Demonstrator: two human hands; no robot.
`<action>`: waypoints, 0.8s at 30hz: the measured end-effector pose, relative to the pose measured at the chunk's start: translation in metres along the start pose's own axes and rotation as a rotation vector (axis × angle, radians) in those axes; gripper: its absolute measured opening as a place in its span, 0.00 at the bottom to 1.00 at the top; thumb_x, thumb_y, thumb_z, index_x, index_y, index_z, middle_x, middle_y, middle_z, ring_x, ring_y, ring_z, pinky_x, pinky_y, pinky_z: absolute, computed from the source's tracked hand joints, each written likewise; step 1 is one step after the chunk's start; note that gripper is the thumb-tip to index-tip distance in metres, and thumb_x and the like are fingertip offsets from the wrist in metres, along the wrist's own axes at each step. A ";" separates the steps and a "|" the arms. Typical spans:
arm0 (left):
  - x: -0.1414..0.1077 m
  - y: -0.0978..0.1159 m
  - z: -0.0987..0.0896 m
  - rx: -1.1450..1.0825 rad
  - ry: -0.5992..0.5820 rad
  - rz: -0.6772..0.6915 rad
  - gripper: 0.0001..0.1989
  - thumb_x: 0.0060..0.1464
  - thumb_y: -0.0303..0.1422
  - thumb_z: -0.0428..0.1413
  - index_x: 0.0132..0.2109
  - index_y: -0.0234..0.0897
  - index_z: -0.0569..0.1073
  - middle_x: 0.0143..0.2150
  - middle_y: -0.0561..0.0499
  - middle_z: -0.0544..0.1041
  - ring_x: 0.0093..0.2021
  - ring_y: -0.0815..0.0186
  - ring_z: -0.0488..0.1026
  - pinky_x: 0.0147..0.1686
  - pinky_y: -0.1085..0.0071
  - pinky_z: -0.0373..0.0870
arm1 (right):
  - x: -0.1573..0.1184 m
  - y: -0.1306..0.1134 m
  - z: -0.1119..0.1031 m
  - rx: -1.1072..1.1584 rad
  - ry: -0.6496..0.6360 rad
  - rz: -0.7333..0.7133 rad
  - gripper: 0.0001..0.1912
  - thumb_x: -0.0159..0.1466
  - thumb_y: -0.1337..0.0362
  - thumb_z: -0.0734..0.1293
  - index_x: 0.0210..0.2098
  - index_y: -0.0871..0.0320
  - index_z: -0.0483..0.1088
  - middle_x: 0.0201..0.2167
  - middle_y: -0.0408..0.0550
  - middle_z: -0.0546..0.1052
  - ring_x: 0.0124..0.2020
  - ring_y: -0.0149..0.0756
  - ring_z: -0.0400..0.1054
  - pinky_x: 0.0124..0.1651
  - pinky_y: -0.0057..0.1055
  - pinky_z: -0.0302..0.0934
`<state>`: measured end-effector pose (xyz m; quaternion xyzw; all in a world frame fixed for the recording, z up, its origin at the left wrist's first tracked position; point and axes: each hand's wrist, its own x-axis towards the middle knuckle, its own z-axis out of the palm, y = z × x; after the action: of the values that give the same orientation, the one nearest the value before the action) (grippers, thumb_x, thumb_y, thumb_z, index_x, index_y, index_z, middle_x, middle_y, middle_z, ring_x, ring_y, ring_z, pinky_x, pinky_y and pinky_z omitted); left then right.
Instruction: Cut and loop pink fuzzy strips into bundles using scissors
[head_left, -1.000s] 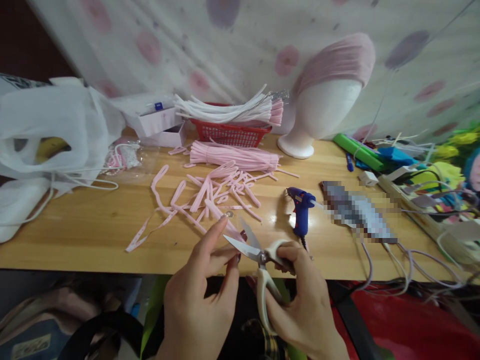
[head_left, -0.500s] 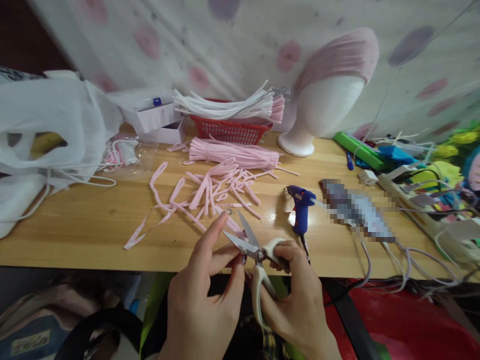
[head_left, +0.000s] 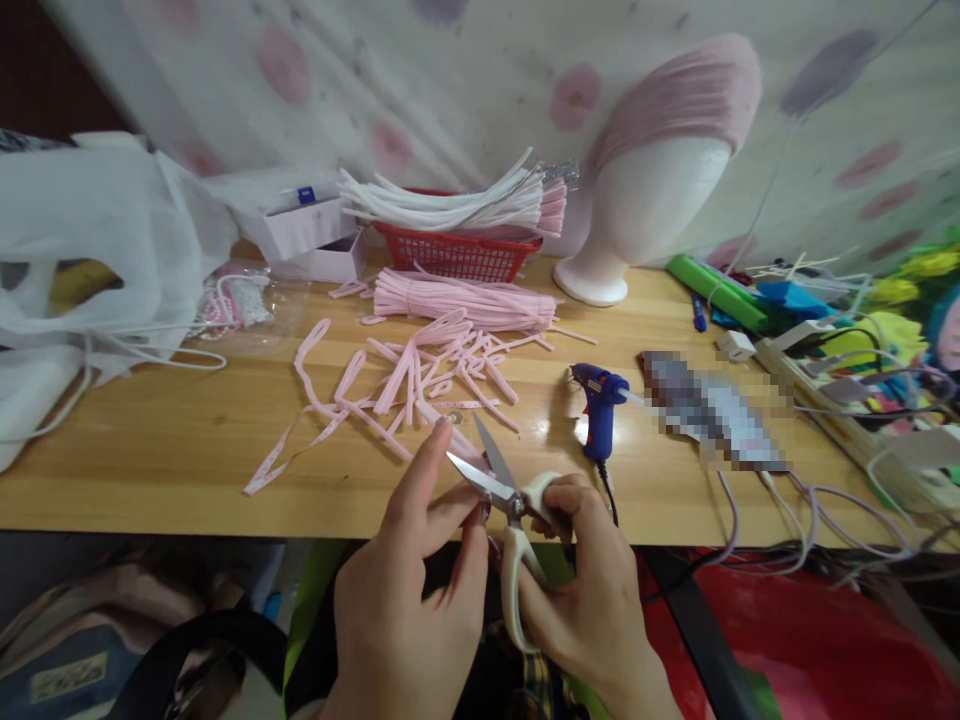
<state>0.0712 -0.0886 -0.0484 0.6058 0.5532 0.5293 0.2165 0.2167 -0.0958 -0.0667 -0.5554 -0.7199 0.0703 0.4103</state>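
My right hand (head_left: 592, 590) grips a pair of scissors (head_left: 515, 505) by its cream handles, the blades parted and pointing up and left. Just left of the blades is my left hand (head_left: 416, 590), index finger raised, thumb and another finger pinched together. What they pinch is hidden behind the blades and fingers. Past the fingertips lie loose pink fuzzy stems (head_left: 431, 360), some bent into loops. A pink measuring tape (head_left: 271, 460) trails out at their left. Behind them rests a thick bundle of pink stems (head_left: 465, 302).
A blue glue gun (head_left: 598, 408) stands right of the stems, its cord running off the front edge. A red basket (head_left: 457, 255) holds white stems. Further back is a foam head (head_left: 645, 220) with a pink cover. A power strip (head_left: 825, 420) and cables crowd the right.
The view has shifted slightly, so the table things sit a little higher in the picture. Both hands and the parted scissors keep nearly the same pose.
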 end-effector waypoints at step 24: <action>0.015 -0.018 -0.016 -0.094 -0.003 -0.042 0.16 0.55 0.24 0.62 0.48 0.48 0.84 0.40 0.56 0.88 0.33 0.68 0.85 0.35 0.78 0.82 | 0.004 0.042 0.005 -0.247 -0.085 0.220 0.08 0.71 0.61 0.61 0.44 0.57 0.70 0.33 0.53 0.81 0.32 0.47 0.77 0.33 0.38 0.67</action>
<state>0.0462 -0.0749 -0.0515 0.5839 0.5400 0.5491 0.2568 0.2445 -0.0749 -0.0911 -0.6736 -0.6746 0.0490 0.2979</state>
